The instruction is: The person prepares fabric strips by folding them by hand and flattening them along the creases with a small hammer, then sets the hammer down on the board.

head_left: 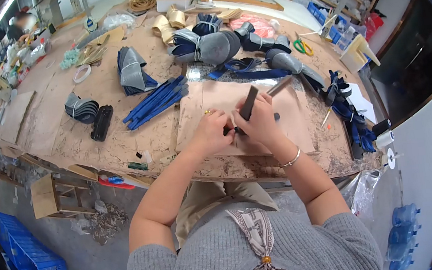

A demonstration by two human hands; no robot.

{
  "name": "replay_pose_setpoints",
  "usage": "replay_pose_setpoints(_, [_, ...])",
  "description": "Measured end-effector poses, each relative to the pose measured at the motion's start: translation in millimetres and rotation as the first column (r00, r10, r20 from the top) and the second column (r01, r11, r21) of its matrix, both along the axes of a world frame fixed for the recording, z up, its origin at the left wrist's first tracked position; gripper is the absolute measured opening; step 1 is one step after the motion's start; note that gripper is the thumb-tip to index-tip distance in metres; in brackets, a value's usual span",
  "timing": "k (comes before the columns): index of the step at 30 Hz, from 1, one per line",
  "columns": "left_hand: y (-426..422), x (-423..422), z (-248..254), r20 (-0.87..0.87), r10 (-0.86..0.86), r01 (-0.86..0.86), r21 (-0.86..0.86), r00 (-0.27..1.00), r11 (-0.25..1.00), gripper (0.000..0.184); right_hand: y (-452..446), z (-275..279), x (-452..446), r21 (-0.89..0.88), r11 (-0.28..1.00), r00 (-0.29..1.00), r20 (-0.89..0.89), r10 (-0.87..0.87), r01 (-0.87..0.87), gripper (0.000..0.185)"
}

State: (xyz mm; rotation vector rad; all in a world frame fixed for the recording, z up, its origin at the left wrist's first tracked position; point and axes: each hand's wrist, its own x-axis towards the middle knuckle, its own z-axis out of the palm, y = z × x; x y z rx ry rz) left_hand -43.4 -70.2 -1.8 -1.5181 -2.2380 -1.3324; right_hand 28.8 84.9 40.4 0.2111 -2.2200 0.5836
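Note:
My left hand (214, 131) is closed, its fingers pinched on a small dark piece (228, 131) that they mostly hide. Close beside it, my right hand (258, 119) is wrapped round a flat, dark grey bar (249, 103) that slants up past the fingers. Beyond that hand a brownish stick (280, 86) juts up and right; whether the hand holds it too I cannot tell. Both hands are over a pale tan board (196, 105) near the table's front edge. A small dark round thing (277, 116) shows at the right hand's edge.
Loose blue strips (155, 103) lie left of the board. Tied grey-blue bundles (214, 47) are behind it, with green-and-orange scissors (303, 47) at right. A black case (101, 123) lies left. Thread spools (385, 139) stand at the right corner. Another person (19, 24) is far left.

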Motion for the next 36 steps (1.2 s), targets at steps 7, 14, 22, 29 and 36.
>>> replay_pose_setpoints(7, [-6.7, 6.1, -2.7, 0.015, 0.09, -0.089, -0.063, 0.996, 0.994, 0.012, 1.0, 14.8, 6.7, -0.085, 0.981, 0.98, -0.075, -0.183, 0.176, 0.01])
replay_pose_setpoints(14, [-14.1, 4.3, 6.0, 0.052, 0.098, -0.09, -0.136, 0.994, 0.987, 0.009, 1.3, 18.1, 0.2, 0.115, 0.988, 0.993, -0.068, -0.092, 0.099, 0.013])
replay_pose_setpoints(22, [-24.3, 7.4, 9.7, 0.025, 0.113, -0.111, -0.071, 0.993, 0.991, 0.011, -4.7, 10.7, -6.6, 0.101, 0.993, 0.998, -0.039, -0.05, 0.054, 0.011])
replay_pose_setpoints(29, [-35.0, 15.1, 4.0, 0.026, 0.163, -0.161, -0.074, 0.986, 0.984, 0.01, -11.8, -6.3, -6.7, -0.103, 0.994, 0.997, 0.073, 0.033, -0.026, 0.011])
replay_pose_setpoints(36, [-37.4, 19.6, 0.0, -0.028, 0.224, -0.225, -0.05, 0.974, 0.973, 0.011, -33.2, 0.0, -6.8, -0.015, 0.998, 0.998, -0.028, 0.061, -0.062, 0.009])
